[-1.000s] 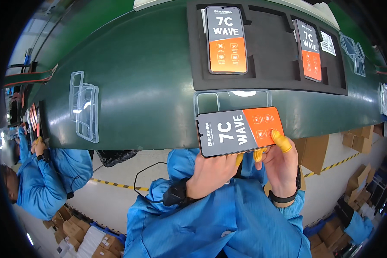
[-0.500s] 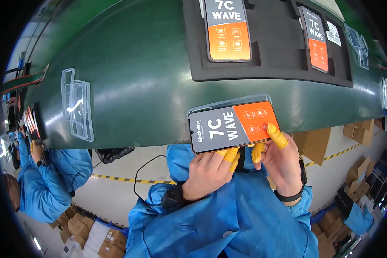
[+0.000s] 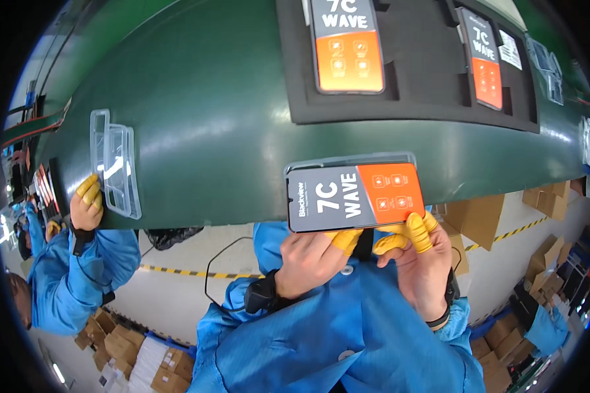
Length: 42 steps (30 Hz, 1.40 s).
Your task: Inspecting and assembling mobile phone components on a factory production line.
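- Held at the table's (image 3: 210,131) near edge, a phone (image 3: 355,206) with a grey-and-orange front lay sideways, face up, above a clear case (image 3: 347,159) whose rim showed along its far side.
- The worker's left hand (image 3: 311,262) grasped the phone from below, its covered fingertips tucked under the near edge.
- The right hand (image 3: 426,268), in yellow finger covers (image 3: 418,234), touched the near right corner with bent fingers; whether it gripped could not be told.
- Beyond, a black tray (image 3: 419,85) bore two similar phones, one left (image 3: 349,59), one right (image 3: 486,78).
- At left, a co-worker's hand (image 3: 86,206) reached beside more clear cases (image 3: 119,167).
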### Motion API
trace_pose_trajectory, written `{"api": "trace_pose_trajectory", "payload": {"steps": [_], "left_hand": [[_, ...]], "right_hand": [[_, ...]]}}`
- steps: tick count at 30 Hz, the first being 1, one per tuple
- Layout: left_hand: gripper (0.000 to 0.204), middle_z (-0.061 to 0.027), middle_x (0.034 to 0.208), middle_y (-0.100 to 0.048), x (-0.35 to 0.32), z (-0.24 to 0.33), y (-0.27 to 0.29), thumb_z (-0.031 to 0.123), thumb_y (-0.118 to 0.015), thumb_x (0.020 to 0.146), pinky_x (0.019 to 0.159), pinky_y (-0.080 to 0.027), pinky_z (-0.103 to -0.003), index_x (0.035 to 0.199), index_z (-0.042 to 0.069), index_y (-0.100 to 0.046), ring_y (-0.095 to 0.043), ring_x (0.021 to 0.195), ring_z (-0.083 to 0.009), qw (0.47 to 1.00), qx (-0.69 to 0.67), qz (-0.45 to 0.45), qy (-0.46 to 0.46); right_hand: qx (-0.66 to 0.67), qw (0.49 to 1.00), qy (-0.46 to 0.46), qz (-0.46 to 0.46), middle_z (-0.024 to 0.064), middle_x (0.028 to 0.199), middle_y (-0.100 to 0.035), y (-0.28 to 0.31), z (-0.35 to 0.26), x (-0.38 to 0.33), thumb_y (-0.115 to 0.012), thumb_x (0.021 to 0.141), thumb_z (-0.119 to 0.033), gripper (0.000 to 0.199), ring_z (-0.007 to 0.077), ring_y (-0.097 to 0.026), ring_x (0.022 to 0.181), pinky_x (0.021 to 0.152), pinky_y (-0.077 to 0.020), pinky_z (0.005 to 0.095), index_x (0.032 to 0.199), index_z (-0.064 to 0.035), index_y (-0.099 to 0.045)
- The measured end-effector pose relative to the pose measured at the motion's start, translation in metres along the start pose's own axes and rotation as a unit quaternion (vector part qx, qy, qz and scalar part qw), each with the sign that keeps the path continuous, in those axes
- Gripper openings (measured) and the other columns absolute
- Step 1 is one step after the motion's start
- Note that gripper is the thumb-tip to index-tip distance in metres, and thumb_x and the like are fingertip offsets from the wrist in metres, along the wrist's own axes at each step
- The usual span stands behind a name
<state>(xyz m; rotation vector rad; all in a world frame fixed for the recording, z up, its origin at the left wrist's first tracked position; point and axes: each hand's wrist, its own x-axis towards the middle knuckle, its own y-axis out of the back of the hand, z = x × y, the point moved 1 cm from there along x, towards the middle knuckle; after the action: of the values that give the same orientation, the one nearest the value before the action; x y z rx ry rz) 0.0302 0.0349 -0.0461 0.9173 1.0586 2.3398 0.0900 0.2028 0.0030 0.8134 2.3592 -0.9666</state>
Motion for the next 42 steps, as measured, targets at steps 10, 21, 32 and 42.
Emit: {"api": "trace_pose_trajectory", "payload": {"steps": [10, 21, 32, 42], "left_hand": [[0.04, -0.0061, 0.095, -0.073, -0.002, -0.019, -0.005, 0.0, -0.073, 0.058, 0.064, -0.051, -0.024, 0.097, 0.008, -0.078, -0.069, 0.077, -0.0168, 0.997, -0.045, 0.032, -0.052], [0.035, -0.0066, 0.089, -0.073, -0.003, -0.021, 0.0, 0.003, -0.073, 0.054, 0.059, -0.051, -0.024, 0.088, 0.009, -0.076, -0.07, 0.073, -0.0171, 0.998, -0.043, 0.031, -0.037], [0.039, -0.0121, 0.091, -0.073, -0.009, -0.025, -0.002, 0.005, -0.073, 0.051, 0.065, -0.055, -0.028, 0.09, 0.004, -0.076, -0.071, 0.079, -0.0225, 0.992, -0.115, 0.029, -0.04], [0.031, -0.0107, 0.093, -0.074, -0.001, -0.024, 0.004, 0.008, -0.078, 0.062, 0.066, -0.054, -0.024, 0.092, 0.002, -0.076, -0.072, 0.082, -0.0206, 0.992, -0.121, -0.006, -0.032]], "right_hand": [[-0.182, 0.981, 0.054, 0.035, 0.0122, 0.076, -0.07, 0.014, 0.005, 0.005, -0.063, 0.097, -0.015, 0.022, 0.0166, -0.066, 0.056, 0.047, -0.0498, 0.0252, 0.103, 0.0065, -0.063], [-0.667, 0.554, 0.497, -0.018, 0.0102, 0.118, -0.062, -0.024, -0.014, 0.016, -0.086, 0.063, -0.032, 0.042, 0.0336, -0.056, 0.113, 0.095, -0.0431, 0.05, 0.101, -0.0164, -0.076], [-0.678, 0.562, 0.469, -0.064, 0.0118, 0.128, -0.059, -0.027, -0.001, 0.03, -0.081, 0.065, -0.021, 0.035, 0.0391, -0.052, 0.122, 0.107, -0.0277, 0.0654, 0.1, -0.0208, -0.079], [-0.696, 0.533, 0.468, -0.116, 0.0137, 0.127, -0.06, -0.007, -0.017, 0.026, -0.078, 0.066, -0.045, 0.044, 0.0371, -0.053, 0.12, 0.105, -0.0343, 0.0617, 0.104, -0.0222, -0.077]]}}
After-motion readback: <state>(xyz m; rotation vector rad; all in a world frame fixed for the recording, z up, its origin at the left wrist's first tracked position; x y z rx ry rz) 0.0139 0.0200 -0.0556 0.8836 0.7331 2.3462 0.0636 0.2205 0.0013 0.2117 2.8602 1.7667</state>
